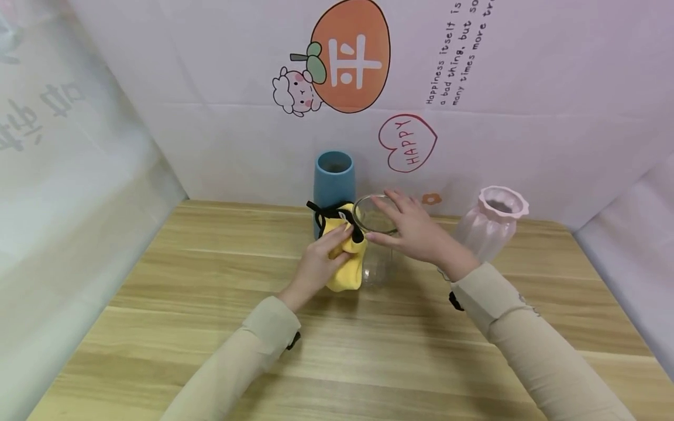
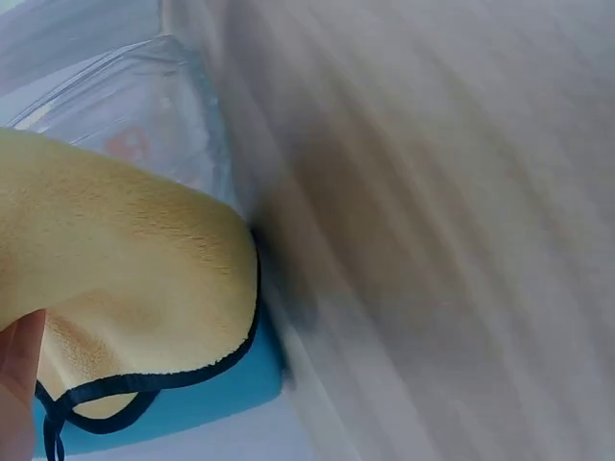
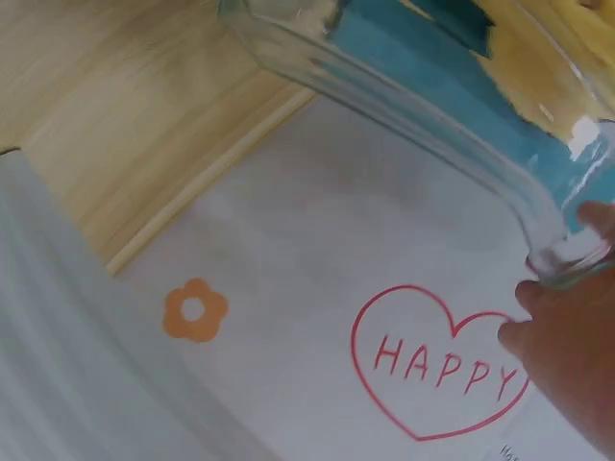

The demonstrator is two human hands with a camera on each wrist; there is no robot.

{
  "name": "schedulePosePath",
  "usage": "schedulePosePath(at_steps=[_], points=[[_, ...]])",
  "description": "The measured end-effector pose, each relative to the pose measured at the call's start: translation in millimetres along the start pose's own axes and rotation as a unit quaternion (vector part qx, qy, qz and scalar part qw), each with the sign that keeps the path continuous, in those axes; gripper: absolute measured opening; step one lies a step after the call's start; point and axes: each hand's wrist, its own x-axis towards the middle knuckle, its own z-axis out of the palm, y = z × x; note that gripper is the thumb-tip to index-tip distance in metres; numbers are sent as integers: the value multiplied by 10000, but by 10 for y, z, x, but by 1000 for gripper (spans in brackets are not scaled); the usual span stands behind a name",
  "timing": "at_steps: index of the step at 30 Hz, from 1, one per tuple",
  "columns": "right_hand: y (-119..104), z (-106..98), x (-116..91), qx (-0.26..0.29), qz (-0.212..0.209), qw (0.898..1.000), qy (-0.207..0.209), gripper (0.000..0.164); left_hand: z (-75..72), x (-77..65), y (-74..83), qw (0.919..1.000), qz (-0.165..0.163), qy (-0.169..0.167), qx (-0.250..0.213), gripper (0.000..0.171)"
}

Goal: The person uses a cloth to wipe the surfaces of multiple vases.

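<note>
My left hand pinches a yellow cleaning cloth with black edging and a black loop. In the left wrist view the cloth hangs in a fold, a fingertip on its edge. A clear glass vase stands just right of the cloth. My right hand grips its rim from the right, fingers over the far side and thumb nearer. The right wrist view shows the ribbed glass wall of the vase and fingertips at its mouth. The cloth appears to be against the vase's left side; exact contact is unclear.
Behind the cloth stands a tall blue vase, partly covered. A pale pink fluted vase is to the right, behind my right wrist. The wooden table ends at a printed white backdrop.
</note>
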Motion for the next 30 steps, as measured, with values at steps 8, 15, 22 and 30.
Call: schedulePosePath(at_steps=[8,15,22,30], points=[[-149,33,-3,-270,398,9984,281,75,14,-96,-184,9934,6,-899,712,50],[-323,86,-15,-305,862,9943,546,76,-94,-49,-237,9921,-156,-1137,510,46],[-215,49,27,-91,487,9984,260,75,-130,-13,-88,9995,-231,-136,-138,45],[-176,44,90,394,473,9976,325,78,-73,-3,-19,9997,213,-84,-35,46]])
